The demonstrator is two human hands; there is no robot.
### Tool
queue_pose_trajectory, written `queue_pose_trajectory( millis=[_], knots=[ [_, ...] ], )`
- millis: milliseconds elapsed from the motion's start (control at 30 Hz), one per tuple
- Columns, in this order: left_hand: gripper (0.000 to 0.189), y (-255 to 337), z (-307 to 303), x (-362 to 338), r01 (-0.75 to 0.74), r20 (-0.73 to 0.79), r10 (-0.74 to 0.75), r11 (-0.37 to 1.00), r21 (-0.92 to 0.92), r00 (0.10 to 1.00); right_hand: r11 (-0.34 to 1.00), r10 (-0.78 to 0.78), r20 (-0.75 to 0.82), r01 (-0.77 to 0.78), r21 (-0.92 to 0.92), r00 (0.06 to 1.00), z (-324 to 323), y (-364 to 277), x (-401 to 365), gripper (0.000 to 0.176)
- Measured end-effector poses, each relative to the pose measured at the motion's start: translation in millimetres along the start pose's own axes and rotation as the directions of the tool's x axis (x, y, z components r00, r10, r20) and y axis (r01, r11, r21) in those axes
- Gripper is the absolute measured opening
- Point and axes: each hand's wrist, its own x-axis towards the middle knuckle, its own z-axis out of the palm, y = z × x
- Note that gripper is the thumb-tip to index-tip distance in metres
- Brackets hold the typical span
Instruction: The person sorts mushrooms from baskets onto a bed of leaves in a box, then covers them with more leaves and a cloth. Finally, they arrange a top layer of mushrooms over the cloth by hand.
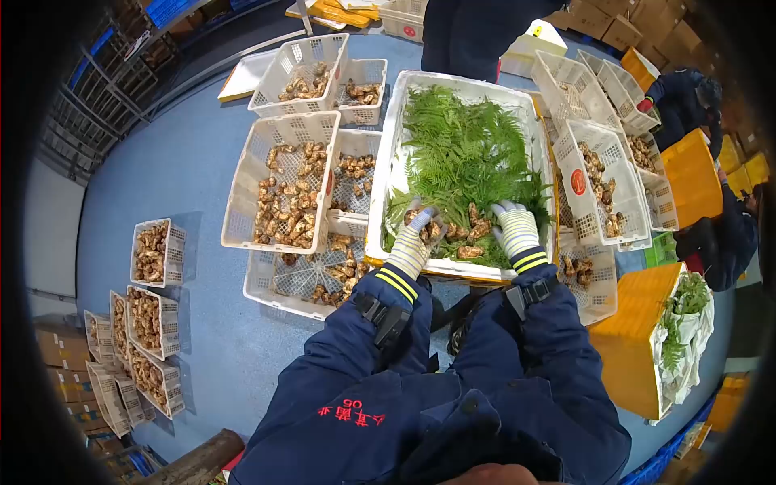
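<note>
In front of me stands a white foam box (394,145) lined with green fern fronds (461,145). Several brown-and-white mushrooms (470,252) lie on the ferns near the box's close edge. My left hand (414,241), in a striped knit glove, is closed around a mushroom (429,231) at the near left corner. To the right, my right hand (517,230), in a matching glove, rests on the ferns beside the mushrooms, its fingers stretched out and apart. Nothing shows in its grasp.
White plastic crates (233,212) of mushrooms stand left of the box, with more crates (571,174) at right. Smaller filled crates (174,323) sit on the blue floor (214,323). An orange-sided foam box (622,339) holds ferns. Other people (683,101) work at right; one person (477,36) stands opposite.
</note>
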Motion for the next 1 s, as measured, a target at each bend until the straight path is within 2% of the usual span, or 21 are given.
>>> queue_pose_trajectory(
  millis=[33,100,167,233,267,300,367,400,433,467,600,700,800,833,867,900,933,1000],
  knots=[
    [0.040,-0.2,-2.3,1.4,0.008,0.018,-0.008,1.000,0.000,1.000,0.997,-0.074,-0.015,0.074,0.004,0.997,4.9,-1.7,1.3,0.055],
    [0.037,-0.9,-7.1,4.3,0.025,0.054,-0.025,1.000,-0.002,0.998,0.995,-0.097,0.103,0.095,0.022,0.990,22.4,-3.2,1.2,0.056],
    [0.032,-3.6,-7.6,5.2,0.067,0.045,-0.067,0.998,0.000,0.997,0.991,-0.065,0.150,0.046,0.127,0.986,34.6,2.5,2.0,0.049],
    [0.029,-4.0,-7.7,5.3,0.095,0.038,-0.095,0.995,-0.012,0.995,0.977,0.043,0.237,-0.090,0.195,0.971,9.7,-1.3,4.5,0.044],
    [0.027,-5.2,-7.6,5.9,0.110,0.037,-0.109,0.994,-0.022,0.993,0.878,0.080,0.281,-0.201,0.434,0.956,17.9,7.2,3.7,0.045],
    [0.026,-6.4,-6.2,5.9,0.126,0.038,-0.125,0.991,-0.032,0.991,0.822,0.083,0.262,-0.215,0.527,0.962,7.1,2.4,-0.6,0.046],
    [0.029,-7.4,-3.8,4.9,0.138,0.082,-0.135,0.989,-0.042,0.988,0.530,0.108,0.269,-0.285,0.798,0.957,14.1,-2.0,-6.9,0.046],
    [0.030,-8.7,-2.6,4.5,0.142,0.115,-0.136,0.989,-0.046,0.984,0.374,0.075,0.298,-0.304,0.876,0.952,8.1,-7.0,-9.6,0.048],
    [0.031,-8.7,-1.7,4.0,0.145,0.150,-0.136,0.988,-0.049,0.979,0.114,0.023,0.395,-0.395,0.911,0.918,5.4,-10.5,-11.7,0.054],
    [0.036,-7.2,-1.9,2.2,0.166,0.206,-0.157,0.986,-0.028,0.966,0.028,0.010,0.390,-0.390,0.920,0.921,9.0,-11.2,-14.2,0.056],
    [0.045,-5.7,2.1,-1.6,0.196,0.206,-0.196,0.980,0.018,0.959,-0.384,-0.070,0.375,-0.372,0.845,0.924,36.3,-11.5,-15.6,0.057],
    [0.051,1.0,13.3,-11.1,0.207,0.187,-0.220,0.975,0.084,0.958,-0.610,-0.191,0.322,-0.369,0.701,0.927,0.1,-35.0,-16.1,0.052],
    [0.055,-5.4,1.8,-1.7,0.218,0.295,-0.228,0.974,0.067,0.928,-0.545,-0.127,0.374,-0.379,0.748,0.919,17.6,-31.9,-13.0,0.044],
    [0.055,-6.5,1.3,0.1,0.225,0.323,-0.232,0.973,0.060,0.917,-0.270,-0.007,0.323,-0.313,0.911,0.946,14.6,-35.9,-12.9,0.042],
    [0.052,-7.8,1.0,2.6,0.242,0.304,-0.241,0.970,0.034,0.922,0.042,0.090,0.235,-0.240,0.970,0.968,12.9,-42.3,-14.1,0.039],
    [0.050,-10.1,-3.2,5.1,0.244,0.271,-0.234,0.970,-0.001,0.934,0.355,0.153,0.120,-0.168,0.920,0.981,5.7,-51.7,-14.2,0.037],
    [0.049,-12.2,-7.8,7.7,0.245,0.238,-0.230,0.969,-0.036,0.944,0.479,0.152,0.034,-0.104,0.871,0.988,3.6,-56.7,-14.4,0.034],
    [0.042,-7.2,-1.1,1.2,0.274,0.178,-0.253,0.956,-0.107,0.951,0.327,0.236,0.026,-0.104,0.939,0.972,-2.0,-54.4,-11.9,0.032]
  ],
)
